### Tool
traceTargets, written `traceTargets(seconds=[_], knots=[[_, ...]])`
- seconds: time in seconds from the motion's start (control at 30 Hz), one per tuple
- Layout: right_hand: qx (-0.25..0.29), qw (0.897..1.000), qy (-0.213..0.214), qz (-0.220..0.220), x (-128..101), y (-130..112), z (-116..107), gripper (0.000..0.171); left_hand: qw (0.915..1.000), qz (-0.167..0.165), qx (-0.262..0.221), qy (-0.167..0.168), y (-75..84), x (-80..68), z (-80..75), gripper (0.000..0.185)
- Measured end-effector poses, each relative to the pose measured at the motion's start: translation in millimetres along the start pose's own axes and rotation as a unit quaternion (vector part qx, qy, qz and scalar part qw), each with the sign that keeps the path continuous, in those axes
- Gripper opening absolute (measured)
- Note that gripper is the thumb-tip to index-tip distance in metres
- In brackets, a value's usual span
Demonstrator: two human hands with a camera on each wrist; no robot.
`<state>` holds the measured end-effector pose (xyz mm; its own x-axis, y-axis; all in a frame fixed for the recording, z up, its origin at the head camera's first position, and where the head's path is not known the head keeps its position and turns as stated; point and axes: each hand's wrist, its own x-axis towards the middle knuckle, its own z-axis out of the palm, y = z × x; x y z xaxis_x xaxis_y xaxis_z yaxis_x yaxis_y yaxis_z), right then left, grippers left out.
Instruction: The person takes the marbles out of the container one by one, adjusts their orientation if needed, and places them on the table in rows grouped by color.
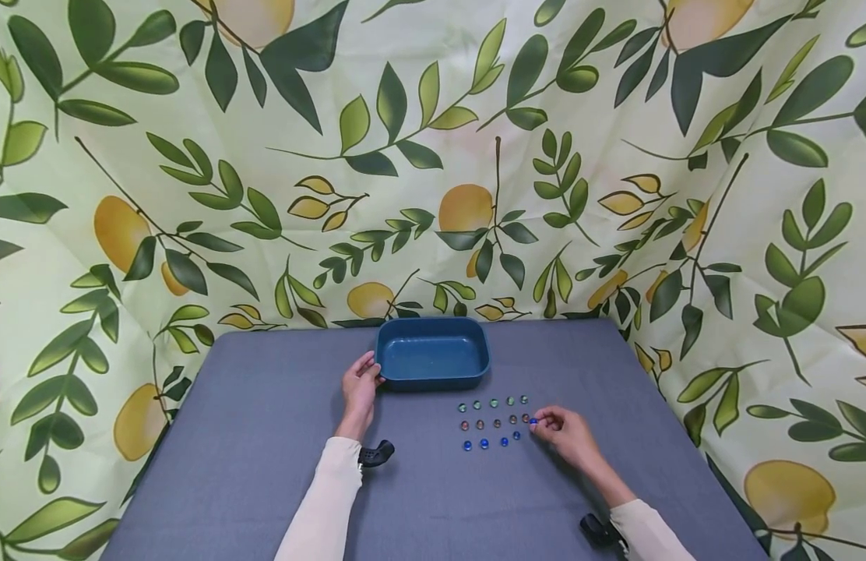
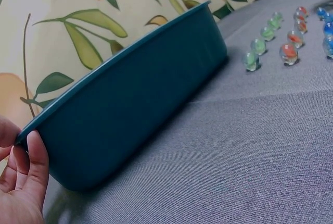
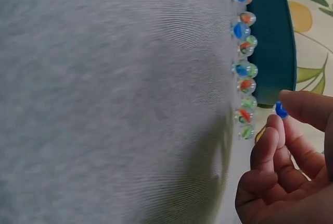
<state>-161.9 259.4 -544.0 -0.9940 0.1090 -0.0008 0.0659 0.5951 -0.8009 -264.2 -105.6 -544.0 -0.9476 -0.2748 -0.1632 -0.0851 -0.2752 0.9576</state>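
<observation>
My left hand (image 1: 360, 389) pinches the rim of a dark blue plastic tub (image 1: 433, 384) at its left end, with thumb and fingers at the corner in the left wrist view. My right hand (image 1: 568, 436) holds a blue marble (image 3: 281, 110) between thumb and fingertips, above the cloth at the right end of the marble rows. Three rows of glass marbles lie in front of the tub: green ones (image 1: 494, 403) farthest back, orange-red ones (image 1: 498, 424) in the middle, blue ones (image 1: 484, 444) nearest me. The tub's inside shows bare in the head view.
A grey-blue cloth (image 1: 265, 467) covers the table. Behind and beside it hangs a curtain (image 1: 405, 234) printed with leaves and lemons, close to the tub's back. Black camera mounts (image 1: 377, 453) sit on both wrists.
</observation>
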Motion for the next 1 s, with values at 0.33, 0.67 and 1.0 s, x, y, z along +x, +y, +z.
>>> traceTargets(seconds=[0.33, 0.67, 1.0], knots=[[-0.054, 0.999, -0.001, -0.003, 0, 7, 6, 0.01, 1.0, -0.004, 0.004, 0.002, 2.3, -1.5, 0.1, 0.041], [-0.082, 0.996, -0.016, 0.011, -2, 5, 11, 0.011, 0.9999, 0.0, 0.01, 0.005, -0.3, 0.9, -0.1, 0.04], [-0.074, 0.997, 0.001, 0.003, 2, 6, 7, 0.007, 0.9999, 0.001, 0.014, 0.002, 0.0, -0.2, -0.4, 0.04]])
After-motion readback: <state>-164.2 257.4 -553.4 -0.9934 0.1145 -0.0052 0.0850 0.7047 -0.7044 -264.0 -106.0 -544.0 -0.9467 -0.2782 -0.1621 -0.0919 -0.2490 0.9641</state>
